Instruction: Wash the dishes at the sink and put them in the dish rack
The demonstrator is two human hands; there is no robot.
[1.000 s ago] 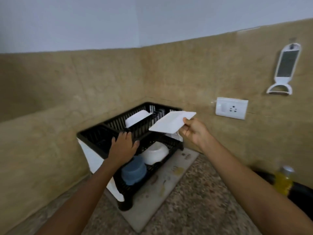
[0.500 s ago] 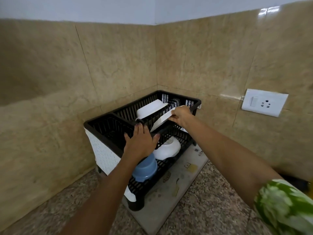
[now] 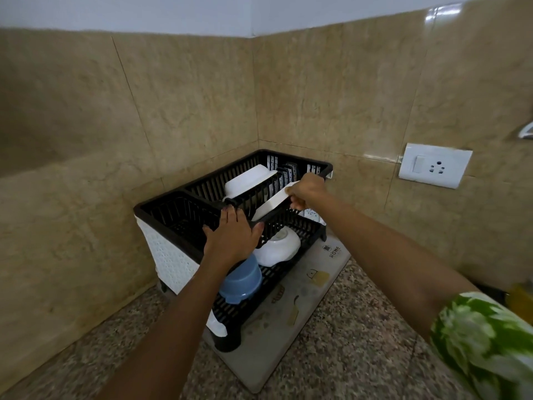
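Note:
A black two-tier dish rack point(image 3: 178, 210) with white side panels stands in the tiled corner. My right hand point(image 3: 307, 192) grips a white square plate point(image 3: 272, 204) by its upper edge, tilted down into the top tier. My left hand point(image 3: 233, 236) rests on the rack's front rim, fingers over it. Another white dish point(image 3: 248, 179) leans in the top tier behind a divider. On the lower tier lie an upturned white bowl point(image 3: 278, 248) and an upturned blue bowl point(image 3: 242, 280).
The rack stands on a patterned drying mat point(image 3: 291, 327) over a speckled granite counter point(image 3: 346, 356). A white wall socket point(image 3: 434, 166) is at the right. A yellow object point(image 3: 519, 298) shows at the right edge.
My right hand has carried the white plate from the air beside the rack down into the top tier. My left hand has stayed on the rack's rim. The view has moved closer.

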